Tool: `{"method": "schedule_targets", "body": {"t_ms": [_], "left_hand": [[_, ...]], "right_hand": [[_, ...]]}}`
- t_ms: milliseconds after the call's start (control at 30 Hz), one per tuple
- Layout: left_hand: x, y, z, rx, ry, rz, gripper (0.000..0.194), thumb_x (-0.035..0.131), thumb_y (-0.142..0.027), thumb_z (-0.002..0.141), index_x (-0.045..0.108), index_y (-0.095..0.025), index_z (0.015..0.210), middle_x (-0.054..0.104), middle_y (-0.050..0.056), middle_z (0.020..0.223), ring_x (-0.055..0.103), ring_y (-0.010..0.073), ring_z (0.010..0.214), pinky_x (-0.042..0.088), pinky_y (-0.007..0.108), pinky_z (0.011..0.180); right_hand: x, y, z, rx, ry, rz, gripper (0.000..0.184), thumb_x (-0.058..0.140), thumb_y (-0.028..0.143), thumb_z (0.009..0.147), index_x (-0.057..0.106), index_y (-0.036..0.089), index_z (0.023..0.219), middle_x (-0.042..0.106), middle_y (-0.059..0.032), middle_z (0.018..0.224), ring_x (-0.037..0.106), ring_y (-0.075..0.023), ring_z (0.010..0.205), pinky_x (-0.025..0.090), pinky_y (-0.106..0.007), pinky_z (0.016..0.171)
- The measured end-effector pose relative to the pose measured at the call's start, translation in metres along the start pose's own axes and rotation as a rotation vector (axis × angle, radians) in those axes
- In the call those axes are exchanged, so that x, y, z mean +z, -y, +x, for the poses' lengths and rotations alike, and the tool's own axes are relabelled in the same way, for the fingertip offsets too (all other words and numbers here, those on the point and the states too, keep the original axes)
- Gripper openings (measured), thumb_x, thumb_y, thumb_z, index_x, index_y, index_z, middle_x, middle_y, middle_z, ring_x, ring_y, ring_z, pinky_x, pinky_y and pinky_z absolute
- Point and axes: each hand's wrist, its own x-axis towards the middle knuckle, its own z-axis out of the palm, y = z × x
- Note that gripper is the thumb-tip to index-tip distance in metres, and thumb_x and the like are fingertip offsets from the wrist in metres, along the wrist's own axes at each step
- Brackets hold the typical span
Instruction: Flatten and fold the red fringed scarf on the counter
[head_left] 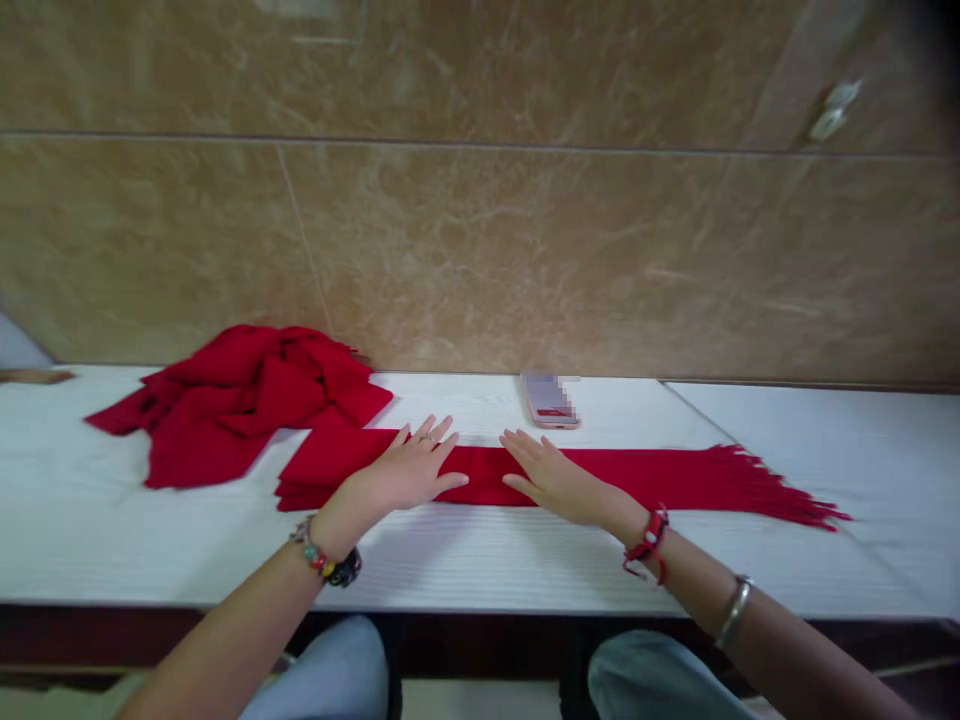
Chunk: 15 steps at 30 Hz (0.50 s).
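A red scarf [637,478] lies in a long, flat, folded strip across the white table, its fringe spread at the right end and stacked folded layers at the left end. My left hand [412,470] rests on it left of the middle, palm down with fingers spread. Palm down too, my right hand [559,478] lies on the strip a short way to the right, fingers stretched toward the left. Between the two hands a stretch of flat red cloth shows. Neither hand grips anything. What lies beneath the palms is hidden.
Crumpled red cloth [247,400] is heaped at the back left, against or near the folded scarf. A phone [550,400] lies behind the scarf by the tiled wall [480,260]. The white table's [480,570] front edge runs just above my knees. A wall socket [834,110] sits upper right.
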Motion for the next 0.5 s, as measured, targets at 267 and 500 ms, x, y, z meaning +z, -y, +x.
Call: {"method": "schedule_targets", "body": {"t_ms": [267,500], "left_hand": [[-0.001,0.13,-0.051,-0.412,-0.134,-0.126,0.06,0.027,-0.045,0.085,0.034,-0.006,0.13,0.032,0.017,0.136,0.027,0.026,0.127,0.024,0.038,0.102],[0.011,0.165,-0.073,-0.396,-0.066,-0.504,0.063,0.035,-0.051,0.078,0.041,-0.011,0.126,0.041,0.009,0.133,0.042,0.021,0.118,0.035,0.028,0.096]], "right_hand": [[0.013,0.041,0.045,-0.068,0.058,0.016,0.058,0.027,0.046,0.088,0.03,0.011,0.134,0.03,-0.016,0.138,0.024,-0.0291,0.127,0.027,-0.054,0.097],[0.032,0.041,0.05,-0.073,0.037,-0.002,0.049,0.025,0.04,0.09,0.033,0.018,0.133,0.037,-0.0089,0.135,0.035,-0.0244,0.122,0.032,-0.047,0.097]]}}
